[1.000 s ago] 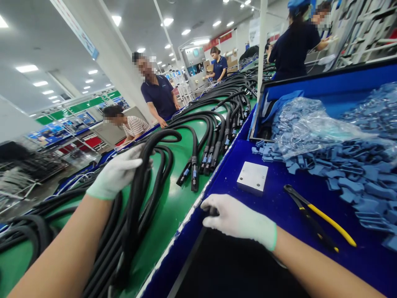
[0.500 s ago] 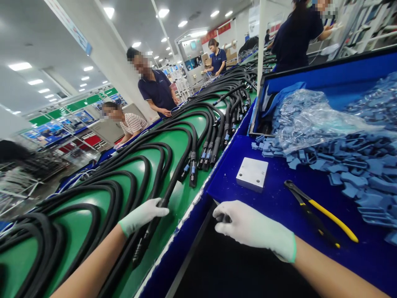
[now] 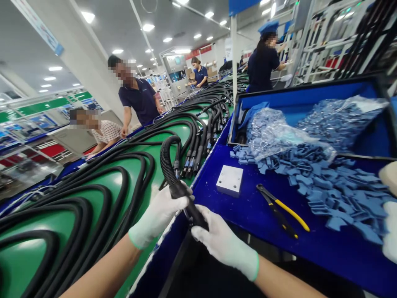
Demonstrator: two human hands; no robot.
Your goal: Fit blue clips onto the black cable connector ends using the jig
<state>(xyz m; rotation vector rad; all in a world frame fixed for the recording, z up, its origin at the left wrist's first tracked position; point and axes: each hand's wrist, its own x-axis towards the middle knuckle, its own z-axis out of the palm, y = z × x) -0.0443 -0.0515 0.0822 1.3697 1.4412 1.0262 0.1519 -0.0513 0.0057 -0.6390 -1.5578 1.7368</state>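
My left hand (image 3: 158,215), in a white glove, is closed round the end of a black corrugated cable (image 3: 169,163) that arches up off the green conveyor (image 3: 124,174). My right hand (image 3: 225,244), also gloved, grips the same cable's black tip just below the left hand, at the edge of the blue worktable (image 3: 254,211). Several more looped black cables (image 3: 93,198) lie on the conveyor to the left.
On the blue table lie a white square block (image 3: 230,180), yellow-handled pliers (image 3: 281,209) and a heap of small blue plastic parts (image 3: 325,178) with clear bags (image 3: 269,132). Other people stand along the far side of the conveyor and beyond the blue bin (image 3: 310,93).
My left hand lifted one cable end off the conveyor and brought it over to the table edge. My right hand closed on the cable's tip. The view swung right.
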